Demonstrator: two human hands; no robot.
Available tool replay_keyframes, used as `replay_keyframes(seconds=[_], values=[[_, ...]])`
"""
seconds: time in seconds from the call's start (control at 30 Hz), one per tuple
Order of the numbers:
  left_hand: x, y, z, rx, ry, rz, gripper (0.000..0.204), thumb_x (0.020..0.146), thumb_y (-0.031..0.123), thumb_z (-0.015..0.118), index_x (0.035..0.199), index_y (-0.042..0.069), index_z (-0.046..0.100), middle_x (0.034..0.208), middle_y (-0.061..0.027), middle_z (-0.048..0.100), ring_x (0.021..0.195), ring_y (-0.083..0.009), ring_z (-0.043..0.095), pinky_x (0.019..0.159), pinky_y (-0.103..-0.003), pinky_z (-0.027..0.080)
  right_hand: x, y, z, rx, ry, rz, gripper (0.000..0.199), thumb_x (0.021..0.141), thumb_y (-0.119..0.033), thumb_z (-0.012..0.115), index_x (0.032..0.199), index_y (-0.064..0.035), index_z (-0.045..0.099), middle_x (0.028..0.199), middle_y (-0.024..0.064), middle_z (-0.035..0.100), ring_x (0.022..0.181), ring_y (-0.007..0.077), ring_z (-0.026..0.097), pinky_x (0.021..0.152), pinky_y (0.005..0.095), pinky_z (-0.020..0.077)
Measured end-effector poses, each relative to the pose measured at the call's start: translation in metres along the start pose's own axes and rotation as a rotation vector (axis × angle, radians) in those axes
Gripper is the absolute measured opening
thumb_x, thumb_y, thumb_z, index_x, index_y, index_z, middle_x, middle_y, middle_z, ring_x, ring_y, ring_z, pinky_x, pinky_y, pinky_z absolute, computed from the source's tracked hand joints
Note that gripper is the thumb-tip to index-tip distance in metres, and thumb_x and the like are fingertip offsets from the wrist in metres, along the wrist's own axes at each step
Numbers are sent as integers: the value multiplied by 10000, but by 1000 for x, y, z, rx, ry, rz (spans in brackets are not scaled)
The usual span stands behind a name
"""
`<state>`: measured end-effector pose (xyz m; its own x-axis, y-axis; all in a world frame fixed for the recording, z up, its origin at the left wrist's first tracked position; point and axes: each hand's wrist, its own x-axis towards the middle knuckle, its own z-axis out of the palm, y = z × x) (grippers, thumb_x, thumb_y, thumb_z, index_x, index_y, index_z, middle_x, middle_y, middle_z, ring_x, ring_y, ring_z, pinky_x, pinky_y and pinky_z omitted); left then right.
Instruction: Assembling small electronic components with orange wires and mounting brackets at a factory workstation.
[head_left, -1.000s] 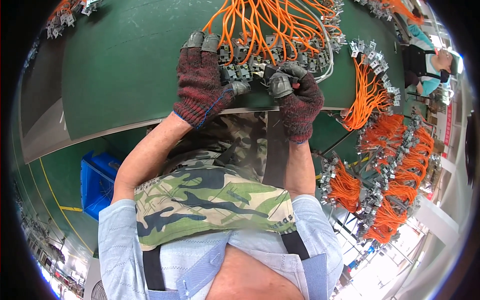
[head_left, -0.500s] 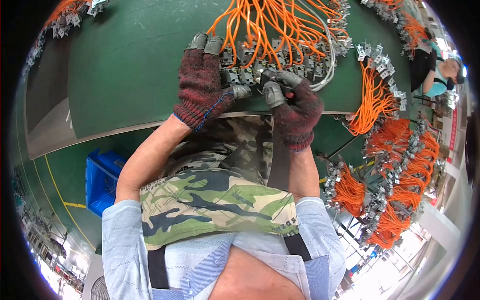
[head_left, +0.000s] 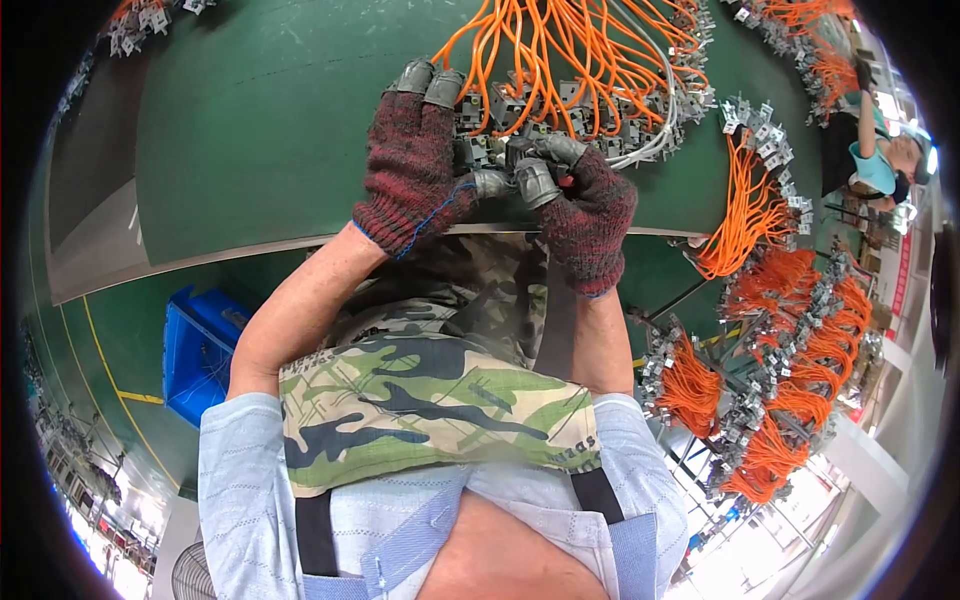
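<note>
A bundle of orange cables (head_left: 540, 65) lies on the green worktable, ending in a cluster of small grey metal connector parts (head_left: 600, 120). My left hand (head_left: 415, 165), in a dark red knit glove with grey tape on the fingertips, lies at the cluster's left side. Its fingers stretch away from me and its thumb points right, against the nearest parts. In a matching glove, my right hand (head_left: 590, 205) is closed at the cluster's near edge around a small black tool (head_left: 518, 150) with a bit of red. Most of that tool is hidden by the taped fingertips.
A white cable (head_left: 655, 150) loops round the cluster's right side. Another orange cable bundle (head_left: 735, 200) hangs over the table's right edge, with several more on racks (head_left: 790, 370) beyond. A blue bin (head_left: 190, 350) stands lower left. A co-worker (head_left: 875, 150) is at far right.
My right hand has shifted slightly left with the black tool, its fingertips now close to my left thumb. My left hand has moved slightly right. The co-worker's arm has risen.
</note>
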<state>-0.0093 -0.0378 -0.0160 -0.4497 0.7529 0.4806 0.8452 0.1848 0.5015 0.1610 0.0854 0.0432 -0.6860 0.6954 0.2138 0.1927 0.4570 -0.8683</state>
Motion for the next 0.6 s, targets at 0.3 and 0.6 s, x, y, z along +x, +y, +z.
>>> replay_keyframes(seconds=[0.3,0.6], values=[[4,-7,-7,-7,-25,1,1127,661,494,930,1571,53,432,1567,-302,429,1442,-511,437,1196,-616,369,3,-2,12,44,-13,-78,241,931,1,785,1171,13,767,957,41,779,868,67,679,807,262,579],[2,-9,-1,-33,35,-2,1138,621,479,939,1562,62,453,1529,-289,463,1407,-507,471,1171,-622,395,8,-10,34,-36,160,-198,254,902,-44,832,1148,-16,777,1026,95,812,908,138,760,833,312,603]])
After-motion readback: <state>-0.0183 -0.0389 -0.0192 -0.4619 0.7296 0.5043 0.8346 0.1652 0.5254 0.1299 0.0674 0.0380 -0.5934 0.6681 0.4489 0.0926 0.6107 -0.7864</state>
